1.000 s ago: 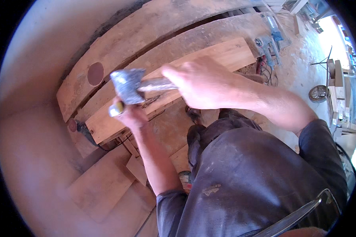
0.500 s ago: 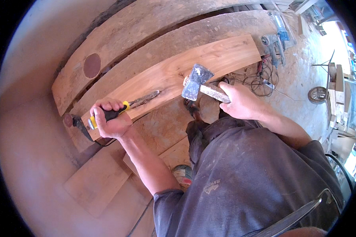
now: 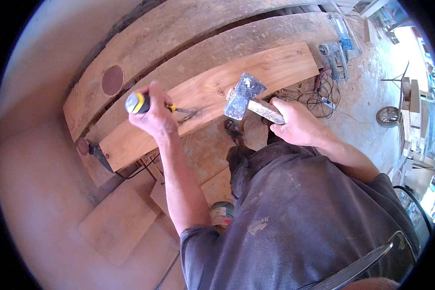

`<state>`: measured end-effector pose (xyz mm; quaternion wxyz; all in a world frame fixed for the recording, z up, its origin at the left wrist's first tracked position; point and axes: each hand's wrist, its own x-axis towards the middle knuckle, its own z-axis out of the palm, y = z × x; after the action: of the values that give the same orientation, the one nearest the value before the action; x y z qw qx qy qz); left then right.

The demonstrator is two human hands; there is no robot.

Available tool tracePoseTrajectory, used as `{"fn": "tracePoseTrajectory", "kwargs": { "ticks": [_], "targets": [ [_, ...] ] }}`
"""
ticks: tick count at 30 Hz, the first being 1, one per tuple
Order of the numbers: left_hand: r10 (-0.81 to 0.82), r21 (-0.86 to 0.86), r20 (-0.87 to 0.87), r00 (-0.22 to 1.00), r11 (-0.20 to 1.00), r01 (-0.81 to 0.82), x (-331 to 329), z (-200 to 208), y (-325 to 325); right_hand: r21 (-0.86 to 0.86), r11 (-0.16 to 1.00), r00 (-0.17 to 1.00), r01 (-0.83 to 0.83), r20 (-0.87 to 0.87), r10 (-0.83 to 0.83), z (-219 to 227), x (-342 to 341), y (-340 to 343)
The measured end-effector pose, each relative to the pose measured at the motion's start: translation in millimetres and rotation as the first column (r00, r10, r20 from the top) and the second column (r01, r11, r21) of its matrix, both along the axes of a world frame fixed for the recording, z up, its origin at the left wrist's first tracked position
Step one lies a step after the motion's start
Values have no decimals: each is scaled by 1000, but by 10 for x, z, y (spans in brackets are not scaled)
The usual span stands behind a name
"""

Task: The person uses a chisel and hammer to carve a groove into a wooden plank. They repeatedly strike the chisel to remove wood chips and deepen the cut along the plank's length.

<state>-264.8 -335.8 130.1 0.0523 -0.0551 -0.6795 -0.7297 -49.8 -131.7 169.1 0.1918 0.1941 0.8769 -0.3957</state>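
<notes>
My left hand (image 3: 155, 118) is closed round the black and yellow handle of a chisel (image 3: 139, 103). Its butt end points up toward the left, and the blade slants down to a dark, rough hollow in a wooden board (image 3: 270, 67). In my right hand (image 3: 297, 122) is a hammer (image 3: 245, 96), gripped by its worn, whitish handle. The heavy grey head, speckled with pale marks, hangs over the board's near edge, apart from the chisel. My left fingers partly hide the chisel's handle.
Thick rough planks (image 3: 203, 50) lie beneath and beyond the board. A round sanding disc (image 3: 112, 80) rests at the far left. Blue power tools (image 3: 342, 36) and tangled cables (image 3: 319, 99) are at the right. A bucket (image 3: 222, 212) stands beside my body, and a clamp (image 3: 97, 153) sits at the board's left end.
My left hand has risen and swung away from me, tipping the chisel from nearly flat to a steeper angle. The hammer has shifted only slightly right.
</notes>
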Motion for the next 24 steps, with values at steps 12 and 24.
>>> {"fn": "tracePoseTrajectory", "kwargs": {
  "ticks": [12,24],
  "targets": [
    [-147,476,-63,987,865,159,87,-276,-566,-15,998,984,55,-166,-56,-25,14,-1],
    [-149,-50,-13,989,988,148,257,-107,30,-24,999,842,43,-538,-49,736,-730,-235]
  ]
}}
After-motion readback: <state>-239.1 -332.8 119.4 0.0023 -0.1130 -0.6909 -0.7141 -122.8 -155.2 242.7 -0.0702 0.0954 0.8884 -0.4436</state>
